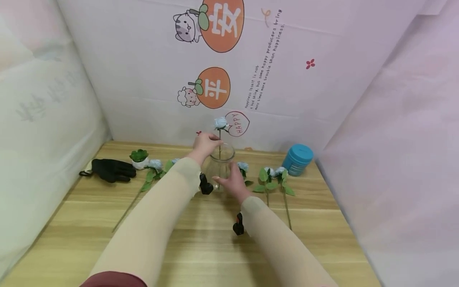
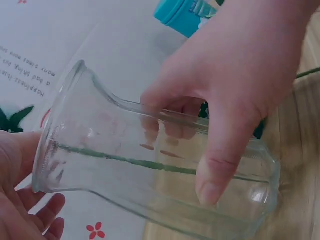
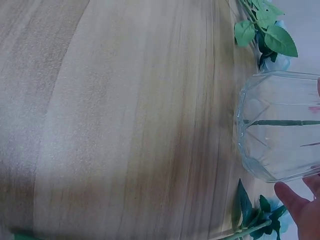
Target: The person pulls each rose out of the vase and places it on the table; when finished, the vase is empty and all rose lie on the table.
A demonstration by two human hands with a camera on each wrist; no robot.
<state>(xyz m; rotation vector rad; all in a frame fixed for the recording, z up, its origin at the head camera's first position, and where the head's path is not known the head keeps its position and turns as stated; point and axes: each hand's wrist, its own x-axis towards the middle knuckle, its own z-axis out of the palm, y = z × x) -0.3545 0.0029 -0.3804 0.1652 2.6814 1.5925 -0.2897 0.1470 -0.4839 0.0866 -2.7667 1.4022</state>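
Note:
A clear glass vase (image 1: 223, 169) stands on the table near the back wall. My right hand (image 1: 234, 181) grips its side, and the left wrist view shows that thumb (image 2: 212, 180) across the near glass with fingers on the far side. At the rim, my left hand (image 1: 207, 145) pinches the stem of a pale blue artificial rose (image 1: 220, 122). The bloom rises above the rim while the green stem (image 2: 125, 161) runs down inside the vase, its lower end close to the base. In the right wrist view the vase base (image 3: 245, 127) rests on the wood.
More blue roses lie beside the vase, one (image 1: 155, 164) at left and a pair (image 1: 276, 172) at right. A potted succulent (image 1: 139, 158) and black glove (image 1: 112, 170) sit on the left. At back right stands a blue jar (image 1: 298, 159). Fabric walls enclose the wooden table (image 1: 201, 255).

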